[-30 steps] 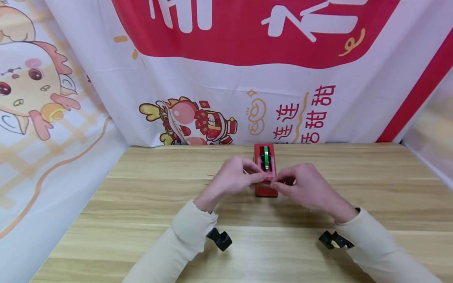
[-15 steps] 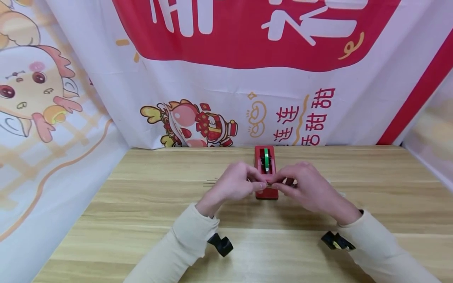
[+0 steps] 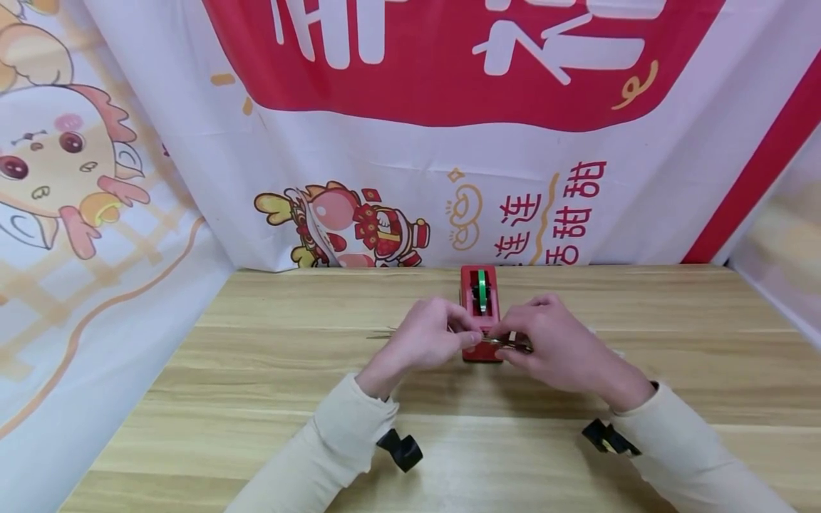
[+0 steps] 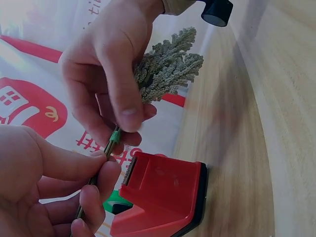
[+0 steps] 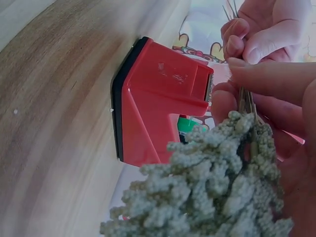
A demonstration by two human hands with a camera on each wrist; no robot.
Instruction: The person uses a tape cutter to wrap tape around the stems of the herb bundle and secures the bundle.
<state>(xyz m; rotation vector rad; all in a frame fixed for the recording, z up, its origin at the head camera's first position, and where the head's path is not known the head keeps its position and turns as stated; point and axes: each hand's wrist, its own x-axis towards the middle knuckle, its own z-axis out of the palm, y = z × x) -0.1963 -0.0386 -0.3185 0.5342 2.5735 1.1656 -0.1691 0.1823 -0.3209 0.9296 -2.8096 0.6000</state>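
Observation:
A bundle of dried flowers with grey-green, grainy heads (image 5: pixel 207 182) and thin stems (image 4: pixel 95 178) runs between the two hands. Green tape (image 4: pixel 115 136) is wound round the stems close to the heads. My left hand (image 3: pixel 431 336) pinches the stems below the tape, and their ends stick out to the left. My right hand (image 3: pixel 564 349) holds the bundle near the heads, its thumb and fingertips by the tape. Both hands are above the front of a red tape dispenser (image 4: pixel 168 187) with a toothed cutter. In the head view the flower heads are mostly hidden by my right hand.
The dispenser carries a green tape roll (image 3: pixel 483 288) and stands near the back of the wooden table (image 3: pixel 308 370). A printed cloth (image 3: pixel 385 142) hangs behind it. Something small and pale (image 3: pixel 617 353) lies right of my right hand.
Both hands have come slightly forward over the dispenser's front. The right fingers have shifted on the stems, so more of the bundle shows between thumb and fingers.

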